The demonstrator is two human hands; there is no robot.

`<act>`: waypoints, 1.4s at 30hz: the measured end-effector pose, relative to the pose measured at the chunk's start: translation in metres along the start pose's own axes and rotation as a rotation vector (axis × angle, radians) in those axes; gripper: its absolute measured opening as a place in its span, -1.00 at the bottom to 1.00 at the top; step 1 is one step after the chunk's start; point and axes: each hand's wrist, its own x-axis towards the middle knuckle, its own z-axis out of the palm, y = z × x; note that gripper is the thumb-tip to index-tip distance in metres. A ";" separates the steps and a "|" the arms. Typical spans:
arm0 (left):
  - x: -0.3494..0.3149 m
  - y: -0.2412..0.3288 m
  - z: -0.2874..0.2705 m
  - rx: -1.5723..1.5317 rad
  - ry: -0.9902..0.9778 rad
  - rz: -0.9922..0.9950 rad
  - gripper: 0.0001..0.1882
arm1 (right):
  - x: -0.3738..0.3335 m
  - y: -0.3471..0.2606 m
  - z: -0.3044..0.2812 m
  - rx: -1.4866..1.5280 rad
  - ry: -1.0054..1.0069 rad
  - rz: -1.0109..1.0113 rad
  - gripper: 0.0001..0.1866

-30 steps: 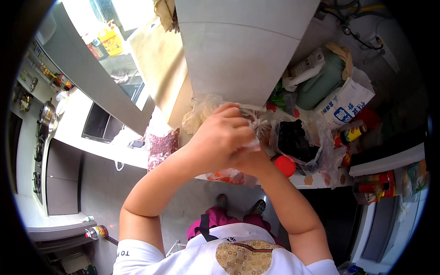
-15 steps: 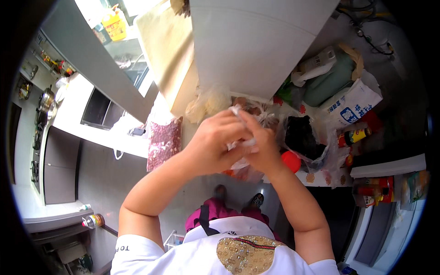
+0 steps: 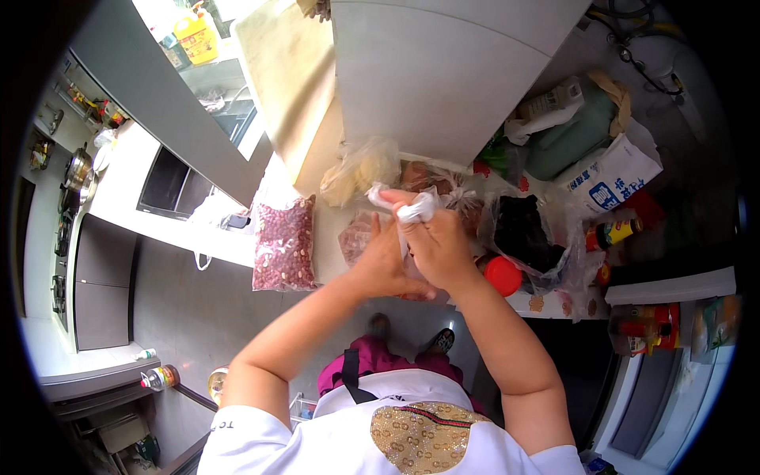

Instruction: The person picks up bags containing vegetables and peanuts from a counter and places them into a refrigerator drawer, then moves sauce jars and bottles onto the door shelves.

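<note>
In front of my body, both hands meet at the gathered, twisted top of a white plastic bag [image 3: 419,207]. My right hand [image 3: 447,249] is closed on this twisted plastic, and a loose end sticks out to the left. My left hand [image 3: 381,257] is right beside it with thumb and fingers stretched apart, against the plastic. What hangs below the hands is mostly covered by them. A clear bag with pinkish contents [image 3: 355,237] lies just left of my left fingers. Further left stands a full clear bag of red-skinned peanuts [image 3: 285,244].
Beyond my hands lies a bag with pale yellow contents [image 3: 362,176]. To the right are a red-lidded jar [image 3: 503,275], a black bag inside clear plastic [image 3: 524,233], a dark bottle with a yellow label [image 3: 613,235] and a white printed sack [image 3: 613,178]. A white cabinet panel [image 3: 443,71] rises behind.
My hands have shifted slightly; the left one has opened its fingers and turned below the twist. The twisted plastic shows more clearly now, and the pinkish bag has come into sight.
</note>
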 end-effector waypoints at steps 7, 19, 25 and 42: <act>0.004 -0.020 0.031 -1.016 0.373 -0.575 -0.75 | -0.024 0.016 -0.023 -0.525 0.066 -0.105 -0.06; 0.014 0.068 0.002 0.421 0.129 -0.331 -0.35 | -0.065 0.139 0.046 -0.638 -0.071 0.275 -0.29; -0.093 -0.034 -0.035 0.463 0.731 -0.487 -0.09 | -0.080 0.169 0.036 -0.907 0.151 0.371 -0.59; -0.141 -0.141 -0.111 -0.633 0.388 -1.340 -0.60 | -0.101 0.039 0.043 0.487 0.506 0.495 -0.77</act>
